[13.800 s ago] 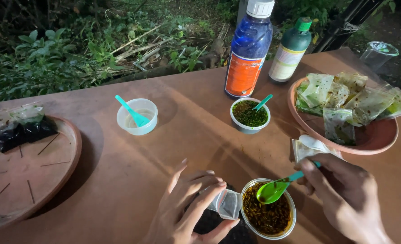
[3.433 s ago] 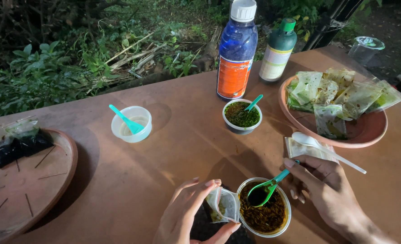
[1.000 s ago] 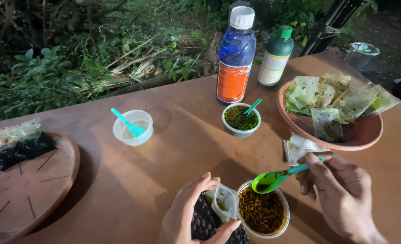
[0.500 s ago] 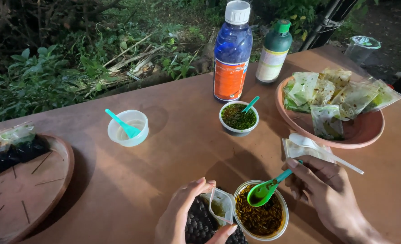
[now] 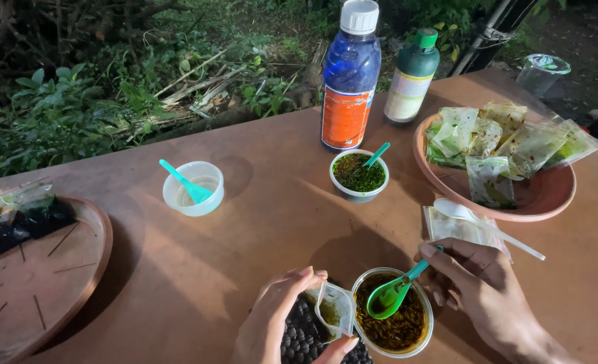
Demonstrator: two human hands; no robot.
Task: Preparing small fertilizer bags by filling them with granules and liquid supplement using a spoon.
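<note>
My left hand [image 5: 280,323] holds a small clear plastic pouch [image 5: 332,309] open at the table's near edge, over a dark textured object [image 5: 305,340]. My right hand [image 5: 482,286] grips a green plastic spoon [image 5: 392,294] whose bowl dips into a white cup of dark brown grainy material [image 5: 394,321], right beside the pouch. A little greenish-brown material sits inside the pouch.
Behind stand a cup of green material with a spoon [image 5: 359,174], a cup of pale liquid with a spoon [image 5: 193,188], a blue bottle [image 5: 349,75] and a green bottle [image 5: 411,76]. A brown bowl of filled pouches [image 5: 545,194] sits right; a flat clay dish [image 5: 39,269] left.
The spoon was raised above the cup a second ago; now its bowl is lowered into the dark material. The pouch stays held open beside the cup.
</note>
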